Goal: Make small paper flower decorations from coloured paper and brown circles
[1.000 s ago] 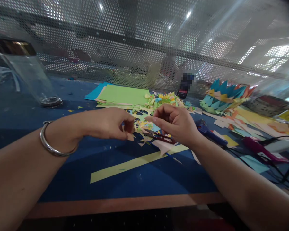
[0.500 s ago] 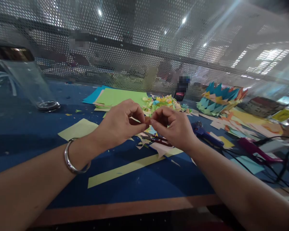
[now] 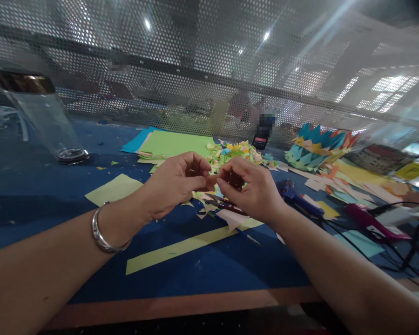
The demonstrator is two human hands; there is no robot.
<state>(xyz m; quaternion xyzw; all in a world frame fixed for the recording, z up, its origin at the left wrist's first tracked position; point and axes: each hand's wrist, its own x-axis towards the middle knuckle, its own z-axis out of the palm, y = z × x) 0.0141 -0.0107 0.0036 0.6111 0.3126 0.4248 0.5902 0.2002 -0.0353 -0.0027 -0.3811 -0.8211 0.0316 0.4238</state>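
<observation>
A small peach paper piece [image 3: 212, 179] is pinched between the left hand [image 3: 174, 184] and right hand [image 3: 254, 190], each grip closed on it, above paper scraps [image 3: 205, 208]. Probably light and easily creased, it suits edge holds. A pale strip [image 3: 181, 248] lies nearer.

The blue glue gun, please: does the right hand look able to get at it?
Probably yes: the glue gun lies close beside the right hand with nothing visible on top, though that hand seems busy pinching a small peach piece.
</observation>
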